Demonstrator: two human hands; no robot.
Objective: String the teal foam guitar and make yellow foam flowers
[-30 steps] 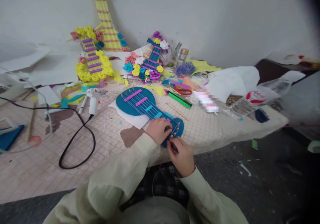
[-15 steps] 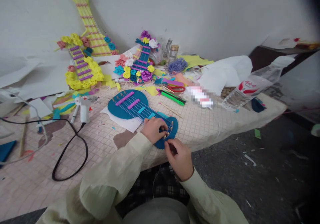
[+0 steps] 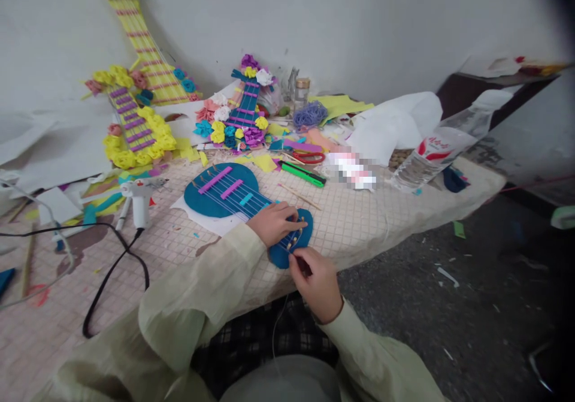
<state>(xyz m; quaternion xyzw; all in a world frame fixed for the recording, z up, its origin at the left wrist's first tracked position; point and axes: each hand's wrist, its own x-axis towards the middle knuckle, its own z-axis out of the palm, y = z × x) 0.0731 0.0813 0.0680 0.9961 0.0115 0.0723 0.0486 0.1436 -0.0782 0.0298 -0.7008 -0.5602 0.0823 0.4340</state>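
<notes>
Blue paper makes up the body of my guitar [image 3: 204,195], which lies on the table [image 3: 348,231] in front of me, its round end away to the left and its pegged head close to the table's near edge. My left hand [image 3: 276,222] rests flattish over the neck, hiding part of the strings, with the forefinger reaching across the pegs [image 3: 294,240]; whether those fingers grip anything I cannot tell. My right hand [image 3: 320,279] is just beside it, thumb and forefinger pinched on a fine thread [image 3: 275,333] at the head's near edge, and a length hangs over my lap.

White paper [image 3: 220,225] sticks out from under the guitar. Just beyond the neck lie a thin stick [image 3: 300,197] and a green cutter [image 3: 303,173], with red-handled scissors [image 3: 309,157] behind. To the left sits a white glue gun [image 3: 141,204], its black cable [image 3: 108,282] looping back toward my sleeve. A tilted plastic bottle [image 3: 442,147] stands well to the right, near a crumpled white bag [image 3: 390,126].

At the back, a tall yellow guitar [image 3: 146,54] leans on the wall, a yellow-flowered one [image 3: 130,117] before it and a smaller blue flowered one [image 3: 245,111] further right. Purple yarn [image 3: 309,114] is heaped by a lidded jar [image 3: 302,90], among paper scraps.
</notes>
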